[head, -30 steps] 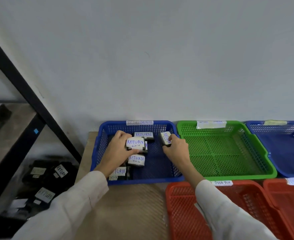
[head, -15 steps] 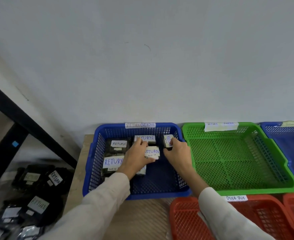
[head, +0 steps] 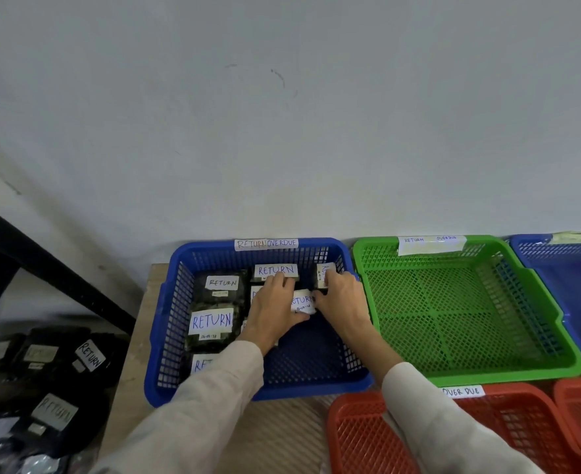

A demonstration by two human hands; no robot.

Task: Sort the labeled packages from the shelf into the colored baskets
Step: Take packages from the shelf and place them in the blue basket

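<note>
In the blue basket at mid-frame, a RETURN package lay flat between both hands, long axis left to right. It was nearer the left hand, whose thumb and fingers pinched its left end. The right hand, reaching in from lower right, curled its fingers round an upright package just above.

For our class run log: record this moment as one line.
left hand: holds centre RETURN package | right hand: grips far-right package | place: blue RETURN OVERDUE basket
</note>
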